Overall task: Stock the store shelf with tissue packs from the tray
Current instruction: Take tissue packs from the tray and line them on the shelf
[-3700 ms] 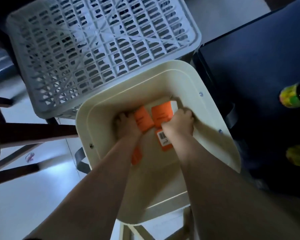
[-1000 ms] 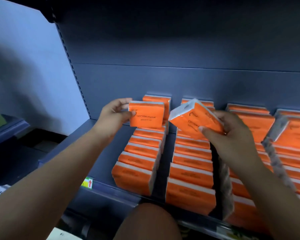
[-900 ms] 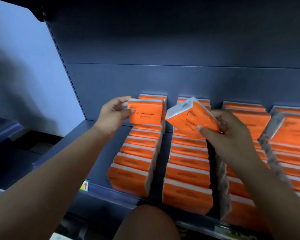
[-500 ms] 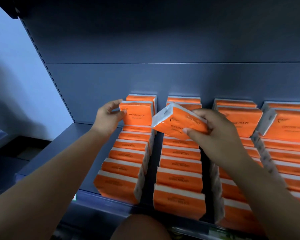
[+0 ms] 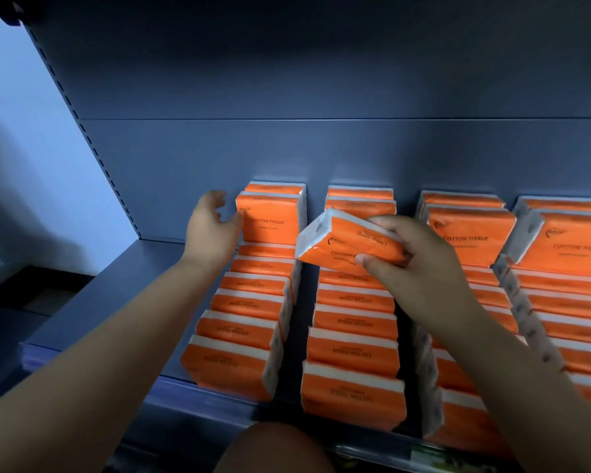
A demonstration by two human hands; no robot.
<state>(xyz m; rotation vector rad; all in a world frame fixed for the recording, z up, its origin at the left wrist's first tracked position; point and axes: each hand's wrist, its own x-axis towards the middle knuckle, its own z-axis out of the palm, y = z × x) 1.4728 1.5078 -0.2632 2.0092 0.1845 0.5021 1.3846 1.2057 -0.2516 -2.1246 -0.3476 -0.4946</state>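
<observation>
Orange tissue packs fill several rows on the dark shelf (image 5: 93, 312). One orange pack (image 5: 270, 221) stands upright on top of the leftmost row, near the back wall. My left hand (image 5: 210, 230) is just left of it with fingers spread, the thumb at the pack's left edge. My right hand (image 5: 413, 264) grips a second orange pack (image 5: 342, 245), held tilted above the back of the second row (image 5: 352, 336). The tray is out of view.
The shelf's back wall (image 5: 321, 148) rises close behind the rows. A bare strip of shelf lies left of the leftmost row. My knee (image 5: 273, 448) shows at the bottom, in front of the shelf's front rail. A pale wall is at the left.
My left hand has set its pack upright on the left row and loosened its fingers from it. The right hand has lowered and tilted its pack over the second row. The view shifted right.
</observation>
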